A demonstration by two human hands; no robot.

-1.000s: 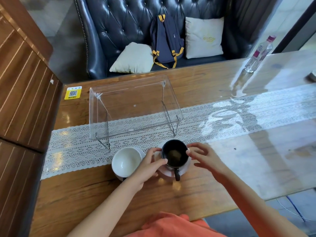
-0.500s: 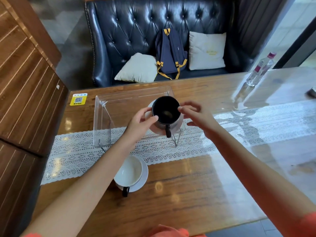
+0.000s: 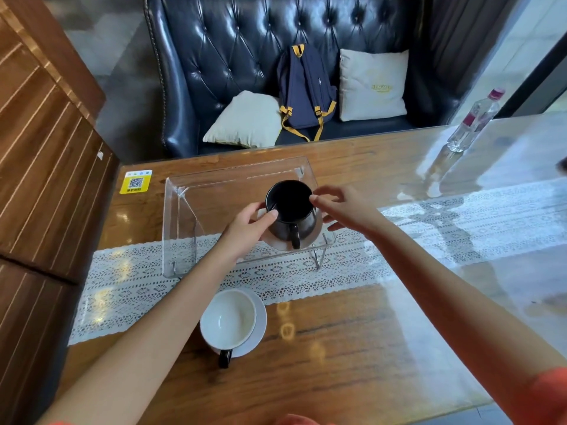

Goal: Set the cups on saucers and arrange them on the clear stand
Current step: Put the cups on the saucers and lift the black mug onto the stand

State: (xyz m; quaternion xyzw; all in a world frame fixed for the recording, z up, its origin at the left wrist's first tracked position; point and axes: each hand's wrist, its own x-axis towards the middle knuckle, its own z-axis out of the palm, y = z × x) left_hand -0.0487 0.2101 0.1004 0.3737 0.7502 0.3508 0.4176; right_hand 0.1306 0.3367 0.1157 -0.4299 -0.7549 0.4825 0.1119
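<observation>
A black cup (image 3: 290,207) sits on a pale saucer (image 3: 276,242) over the right part of the clear stand (image 3: 214,191); I cannot tell whether the saucer touches the stand top. My left hand (image 3: 248,228) grips the saucer's left side with the thumb at the cup rim. My right hand (image 3: 343,207) holds the right side, fingertips at the rim. The cup's handle points toward me. Nearer to me, a cup with a white inside (image 3: 228,320) and a black handle rests on a white saucer (image 3: 260,326) on the wooden table.
A white lace runner (image 3: 429,228) crosses the wooden table (image 3: 337,363) under the stand. A plastic water bottle (image 3: 472,121) stands at the far right. A yellow QR sticker (image 3: 136,181) lies left of the stand. A leather sofa with cushions and a backpack (image 3: 303,90) lies beyond.
Both hands lifted the black cup and saucer from the table beside the white cup and carried them away from me to above the stand's right part.
</observation>
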